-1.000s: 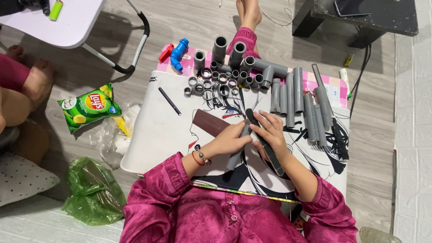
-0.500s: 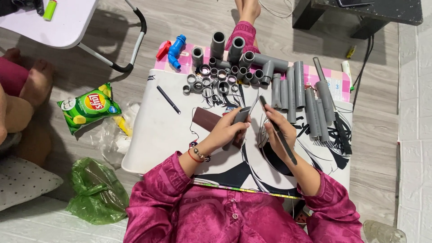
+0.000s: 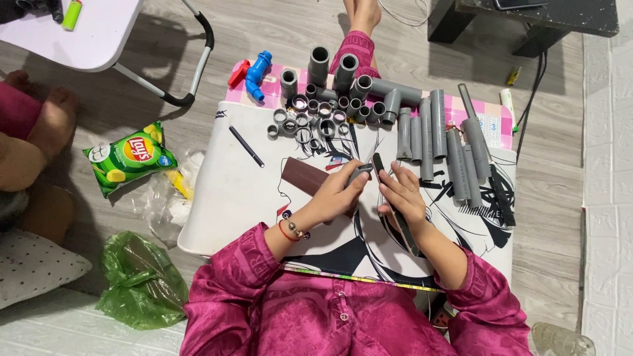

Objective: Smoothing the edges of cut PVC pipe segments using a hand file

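My left hand (image 3: 333, 196) grips a short grey pipe piece (image 3: 360, 173) over the white board with a black line drawing (image 3: 224, 198). Beside it, my right hand (image 3: 403, 194) holds a long dark flat tool (image 3: 403, 231) that runs back along my forearm. The tool's far tip lies right next to the pipe piece. A brown rectangular piece (image 3: 303, 177) lies just left of my left hand.
Long grey pipes (image 3: 435, 135), several grey fittings and rings (image 3: 323, 109), a blue valve (image 3: 256, 74) and a black pen (image 3: 246, 146) lie on the board's far part. On the floor are a green snack bag (image 3: 128, 158), a green plastic bag (image 3: 142, 280), a white folding table (image 3: 99, 33) and other people's feet (image 3: 53, 118).
The long dark tool slid forward beside the pipe piece, then back toward me. Both hands stayed together over the middle of the board.
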